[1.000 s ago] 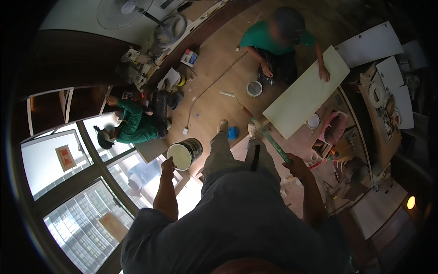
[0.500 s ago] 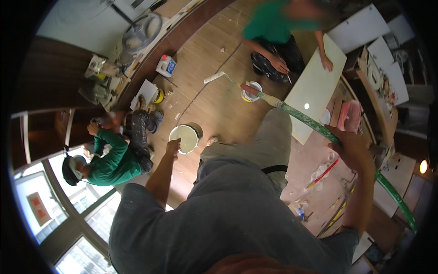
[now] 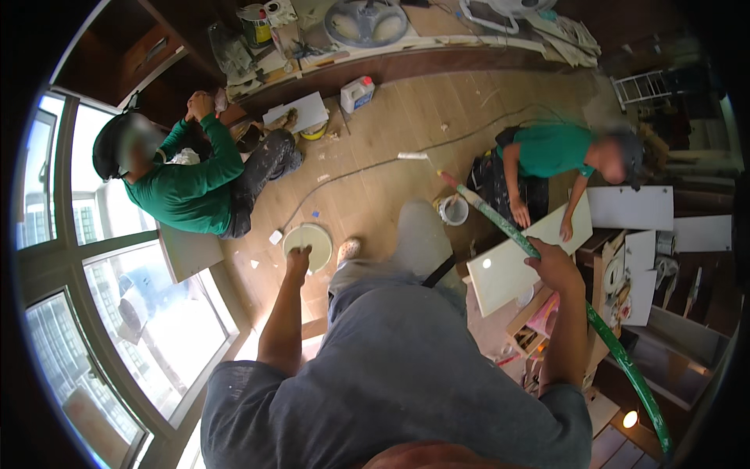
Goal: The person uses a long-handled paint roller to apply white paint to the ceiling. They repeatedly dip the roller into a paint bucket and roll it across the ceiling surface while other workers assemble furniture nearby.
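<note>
My left hand [image 3: 297, 262] grips the rim of a round pale paint bucket [image 3: 311, 242] hanging just above the wooden floor, beside my foot. My right hand [image 3: 553, 267] is closed around a long green pole [image 3: 500, 223] that slants from behind my right shoulder down to the floor. The pole's reddish tip lies next to a small white pail [image 3: 453, 209]. My grey-shirted torso hides the floor below me.
A person in green [image 3: 187, 184] sits by the window [image 3: 117, 313] at left. Another person in green [image 3: 547, 152] kneels with both hands on a white board [image 3: 508, 270]. A white jug [image 3: 357, 92], a cable, a fan [image 3: 367, 19] and white panels [image 3: 629, 207] lie around.
The view has swung round, so both co-workers sit elsewhere in the picture. My right hand has lowered the green pole toward the small pail. My left hand still carries the bucket.
</note>
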Motion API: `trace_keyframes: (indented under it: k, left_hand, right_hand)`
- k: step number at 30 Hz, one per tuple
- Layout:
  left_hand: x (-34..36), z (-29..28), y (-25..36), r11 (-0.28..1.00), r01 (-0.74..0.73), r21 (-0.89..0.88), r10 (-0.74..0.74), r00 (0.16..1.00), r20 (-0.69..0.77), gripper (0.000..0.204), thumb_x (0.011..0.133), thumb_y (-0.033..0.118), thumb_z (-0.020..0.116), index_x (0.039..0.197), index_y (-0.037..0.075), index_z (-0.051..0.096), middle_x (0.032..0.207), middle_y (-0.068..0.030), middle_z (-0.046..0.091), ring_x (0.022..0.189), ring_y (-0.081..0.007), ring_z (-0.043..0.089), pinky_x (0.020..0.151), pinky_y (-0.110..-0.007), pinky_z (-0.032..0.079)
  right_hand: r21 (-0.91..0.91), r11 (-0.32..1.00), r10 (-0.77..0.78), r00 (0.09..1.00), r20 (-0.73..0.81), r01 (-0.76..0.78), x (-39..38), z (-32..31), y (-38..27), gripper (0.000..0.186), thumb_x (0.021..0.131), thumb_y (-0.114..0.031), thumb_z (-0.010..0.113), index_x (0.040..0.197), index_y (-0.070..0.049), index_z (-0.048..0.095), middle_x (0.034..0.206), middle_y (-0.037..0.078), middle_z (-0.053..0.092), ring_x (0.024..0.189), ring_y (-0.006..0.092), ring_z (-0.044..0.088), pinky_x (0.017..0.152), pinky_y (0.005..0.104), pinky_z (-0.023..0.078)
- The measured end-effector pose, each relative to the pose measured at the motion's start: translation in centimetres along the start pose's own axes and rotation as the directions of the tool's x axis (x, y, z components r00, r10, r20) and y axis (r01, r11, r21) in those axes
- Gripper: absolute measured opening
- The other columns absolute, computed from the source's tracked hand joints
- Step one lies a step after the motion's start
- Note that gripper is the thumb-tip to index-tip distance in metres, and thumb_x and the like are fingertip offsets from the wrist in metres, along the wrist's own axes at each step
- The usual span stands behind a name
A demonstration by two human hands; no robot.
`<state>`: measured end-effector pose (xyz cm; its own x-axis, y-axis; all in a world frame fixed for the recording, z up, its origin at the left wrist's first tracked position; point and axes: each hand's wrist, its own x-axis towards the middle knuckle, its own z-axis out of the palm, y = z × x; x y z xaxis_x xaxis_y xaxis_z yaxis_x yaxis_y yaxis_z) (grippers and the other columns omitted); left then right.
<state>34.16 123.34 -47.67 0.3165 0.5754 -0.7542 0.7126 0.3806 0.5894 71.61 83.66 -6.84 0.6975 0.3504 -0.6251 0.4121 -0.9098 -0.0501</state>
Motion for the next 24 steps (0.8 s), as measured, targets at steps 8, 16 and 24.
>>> trace_keyframes:
  k: [8, 16, 24]
  left_hand:
    - [-0.1, -2.8, -4.6, 0.975, 0.214, 0.053, -0.197, 0.954, -0.228, 0.052, 0.092, 0.025, 0.069, 0.129, -0.010, 0.059, 0.127, -0.0248, 0.065, 0.115, -0.0367, 0.063, 0.093, -0.045, 0.050]
    - [-5.6, -1.3, -3.1, 0.861, 0.382, 0.336, -0.190, 0.854, -0.484, 0.038, 0.092, 0.027, 0.069, 0.112, -0.005, 0.069, 0.109, -0.0268, 0.070, 0.102, -0.0403, 0.068, 0.089, -0.047, 0.051]
    - [-4.8, 6.1, -1.4, 0.937, 0.326, -0.126, -0.342, 0.781, -0.522, 0.040, 0.088, 0.034, 0.070, 0.095, -0.006, 0.071, 0.093, -0.0258, 0.071, 0.089, -0.0397, 0.068, 0.081, -0.047, 0.051]
  right_hand:
    - [-0.125, 0.978, -0.160, 0.986, 0.047, 0.165, 10.4, -6.4, 1.5, 0.049, 0.089, -0.017, 0.071, 0.135, -0.006, 0.059, 0.102, 0.025, 0.071, 0.096, 0.0431, 0.068, 0.086, 0.0481, 0.054]
    - [-0.346, 0.837, -0.427, 0.901, 0.073, 0.424, 25.7, -14.0, 3.7, 0.044, 0.091, -0.014, 0.062, 0.135, -0.006, 0.059, 0.099, 0.024, 0.071, 0.095, 0.0440, 0.067, 0.083, 0.0508, 0.054]
    - [-0.417, 0.781, -0.377, 0.883, 0.279, 0.465, 39.0, -21.7, -3.0, 0.053, 0.092, -0.020, 0.065, 0.142, -0.006, 0.055, 0.128, 0.026, 0.063, 0.118, 0.0418, 0.061, 0.102, 0.0484, 0.048]
